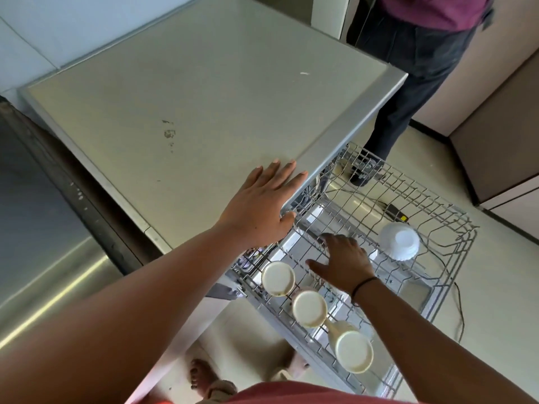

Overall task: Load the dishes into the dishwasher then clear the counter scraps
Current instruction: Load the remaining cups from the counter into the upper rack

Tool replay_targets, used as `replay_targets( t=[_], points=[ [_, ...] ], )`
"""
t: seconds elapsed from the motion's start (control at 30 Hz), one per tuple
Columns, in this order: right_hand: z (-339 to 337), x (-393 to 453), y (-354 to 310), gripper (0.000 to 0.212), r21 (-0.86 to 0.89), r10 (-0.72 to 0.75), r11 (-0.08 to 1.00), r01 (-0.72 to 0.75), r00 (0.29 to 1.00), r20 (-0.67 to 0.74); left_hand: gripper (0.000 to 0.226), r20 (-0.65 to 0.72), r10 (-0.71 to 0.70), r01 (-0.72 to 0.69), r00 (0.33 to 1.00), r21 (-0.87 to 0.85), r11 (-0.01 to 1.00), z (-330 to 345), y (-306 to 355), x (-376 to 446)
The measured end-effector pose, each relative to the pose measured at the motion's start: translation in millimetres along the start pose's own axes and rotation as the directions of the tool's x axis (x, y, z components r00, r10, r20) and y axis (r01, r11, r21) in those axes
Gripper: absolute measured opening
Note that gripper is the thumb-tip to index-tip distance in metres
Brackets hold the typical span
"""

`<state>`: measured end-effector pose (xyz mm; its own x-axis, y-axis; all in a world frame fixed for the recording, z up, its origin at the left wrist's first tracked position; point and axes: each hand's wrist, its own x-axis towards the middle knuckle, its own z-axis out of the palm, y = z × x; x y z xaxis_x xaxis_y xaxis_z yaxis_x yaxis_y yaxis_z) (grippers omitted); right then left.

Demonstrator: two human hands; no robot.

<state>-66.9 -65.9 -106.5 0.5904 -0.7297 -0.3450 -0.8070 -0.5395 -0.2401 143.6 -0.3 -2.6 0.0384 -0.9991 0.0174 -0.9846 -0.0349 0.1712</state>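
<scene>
The dishwasher's wire upper rack (431, 199) is pulled out over the floor. Three cream cups stand upside down along its near left side: one (278, 278), one (309, 308) and one (353, 351). A white bowl (399, 241) lies upside down toward the rack's right side. My left hand (262, 208) rests flat with straight fingers on the front corner of the dishwasher's grey top (189, 91). My right hand (341, 263) reaches down into the middle of the rack, fingers spread on the wires, holding nothing.
Small brown scraps and stains (169, 132) mark the grey top. A steel appliance (38, 243) stands to the left. Another person (414, 68) stands beyond the rack. A black cable (459, 301) trails on the floor at right. My bare foot (201, 374) is below.
</scene>
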Motion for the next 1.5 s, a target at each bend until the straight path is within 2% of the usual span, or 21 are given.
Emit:
replay_targets(
  t=[0.1,0.27,0.4,0.5,0.67,0.8,0.93,1.03,1.1,1.2,1.33,1.5],
  points=[
    [-35,-13,1,0.070,0.022,0.039,0.999,-0.037,0.994,-0.101,0.071,0.003,0.004,-0.004,1.000,-0.013,1.000,-1,0,0],
    [-95,-35,-20,0.063,0.055,0.049,0.998,-0.035,0.956,-0.290,0.066,-0.027,-0.064,0.058,0.998,-0.188,0.981,-8,-4,-15],
    [-132,-50,-66,0.064,0.044,-0.030,0.998,0.049,0.933,-0.358,0.079,0.003,-0.178,0.177,0.984,-0.111,0.978,-16,-36,-64],
    [-144,-53,-120,0.072,0.010,-0.156,0.985,0.169,0.927,-0.340,0.080,0.011,-0.326,0.324,0.945,-0.140,0.935,-28,-79,-116],
    [-128,-49,-224,0.078,-0.058,-0.359,0.931,0.360,0.878,-0.317,0.070,-0.107,-0.520,0.506,0.847,-0.137,0.852,-59,-152,-211],
    [-99,-40,-301,0.081,-0.043,-0.502,0.863,0.504,0.842,-0.198,0.068,-0.106,-0.640,0.633,0.761,-0.093,0.769,-73,-198,-284],
    [-68,-31,-374,0.088,-0.025,-0.598,0.801,0.599,0.796,-0.090,0.075,-0.111,-0.751,0.749,0.651,-0.064,0.659,-77,-228,-345],
    [-50,-23,-423,0.089,-0.032,-0.652,0.758,0.651,0.758,-0.020,0.092,-0.120,-0.803,0.805,0.584,-0.041,0.592,-80,-242,-380],
    [-44,-16,-450,0.085,-0.006,-0.663,0.749,0.663,0.749,0.006,0.097,-0.123,-0.818,0.821,0.562,-0.037,0.570,-78,-250,-396],
    [-43,-1,-490,0.075,0.050,-0.673,0.739,0.672,0.740,0.010,0.093,-0.119,-0.835,0.834,0.537,-0.070,0.547,-75,-260,-406],
    [-50,28,-538,0.068,0.085,-0.669,0.739,0.668,0.743,-0.012,0.093,-0.109,-0.838,0.836,0.534,-0.076,0.543,-68,-267,-402],
    [-55,72,-598,0.071,0.144,-0.646,0.747,0.648,0.760,-0.071,0.094,-0.117,-0.831,0.826,0.543,-0.102,0.554,-66,-269,-401]
  ],
)
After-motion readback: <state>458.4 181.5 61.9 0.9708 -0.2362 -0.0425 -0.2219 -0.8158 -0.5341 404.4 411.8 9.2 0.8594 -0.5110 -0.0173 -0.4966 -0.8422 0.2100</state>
